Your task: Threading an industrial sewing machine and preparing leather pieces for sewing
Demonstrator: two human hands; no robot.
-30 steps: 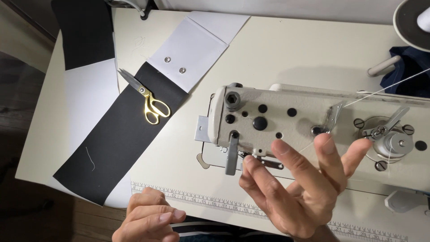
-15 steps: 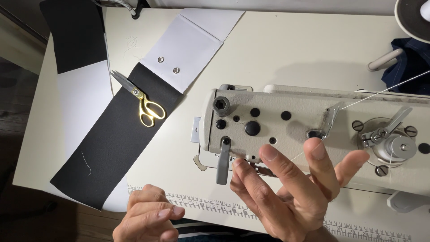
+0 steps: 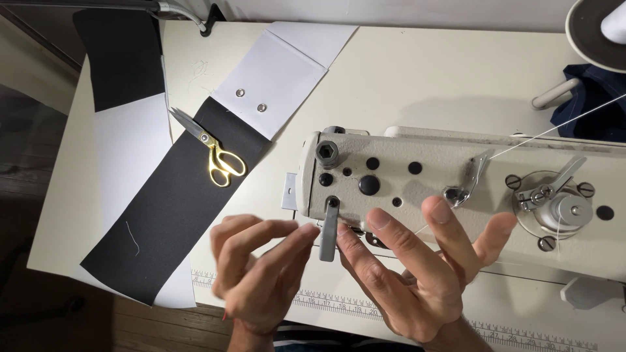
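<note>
Cream-coloured table top (image 3: 417, 78) carries a cream metal industrial sewing machine head (image 3: 456, 189), its needle end at nine o'clock. Half a second ago the left hand (image 3: 261, 274) lay curled low at the table's front edge; now it has risen to the machine's grey take-up lever (image 3: 329, 228), fingers gathered, thumb and forefinger tips closing toward each other beside that lever. Whether they pinch the thin white thread (image 3: 554, 130) cannot be told. The right hand (image 3: 417, 274) has stayed in place, palm up and fingers spread, tips reaching toward twelve o'clock over the machine's front face, the forefinger just beside the lever.

At ten o'clock from the hands, gold-handled scissors (image 3: 218, 156) lie on a long black fabric strip (image 3: 169, 215) that runs diagonally and overhangs the table's front edge. White snap-studded fabric (image 3: 274, 78) joins the strip's far end. A printed ruler strip (image 3: 339, 303) lines the near edge. Bare table lies open at twelve o'clock beyond the machine.
</note>
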